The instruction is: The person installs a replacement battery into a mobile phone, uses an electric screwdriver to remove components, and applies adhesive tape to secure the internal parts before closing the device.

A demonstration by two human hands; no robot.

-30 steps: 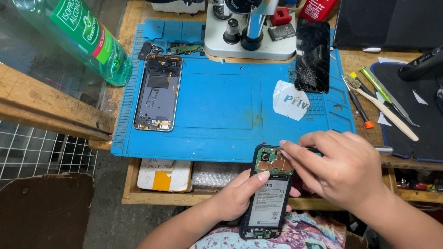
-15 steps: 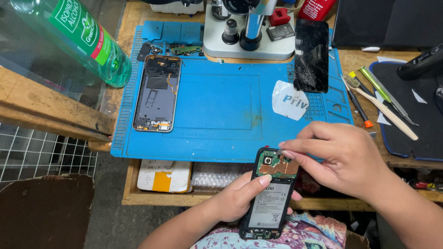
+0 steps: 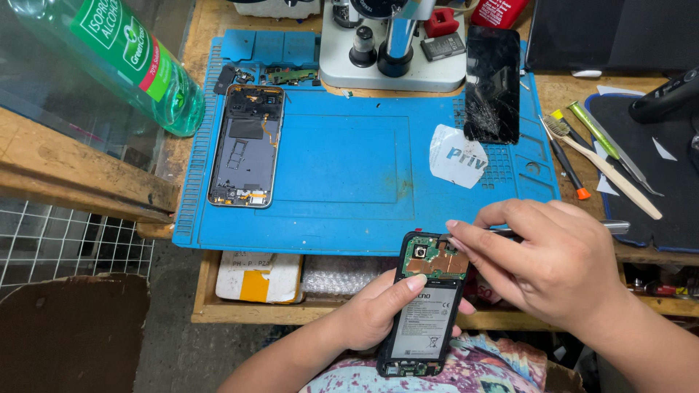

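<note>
**Opened phone held over the bench edge, work at its top board**

Wooden workbench (image 3: 561,94) fills most of the frame, and a big blue repair mat (image 3: 349,182) lies on it in the middle. At the upper left of the frame a clear green-tinted bottle (image 3: 116,58) lies on its side, its base touching the left edge of the mat. At the top centre stands the white base of a microscope (image 3: 393,65). On the left part of the mat rests a stripped phone frame (image 3: 244,145), its inside facing up. At the upper right of the mat lies a cracked black screen panel (image 3: 493,84), and just below it a round white sticker (image 3: 457,156). At the right edge of the frame, on a dark mat, some thin hand tools (image 3: 604,156) lie side by side.

Lower in the frame, below the mat edge, the left hand (image 3: 371,313) grips an opened black phone (image 3: 426,302) from the left side, thumb across its middle. Its back cover is already off, so the white battery and the green board at the top are bare. The right hand (image 3: 546,269) has its fingers narrow, pinched on a thin metal tool whose tip I cannot see well; it meets the upper right corner of the board.

I judge the opening as done, but battery and board remain in place. Nothing blocks the hands; the right hand itself hides the working point.
</note>
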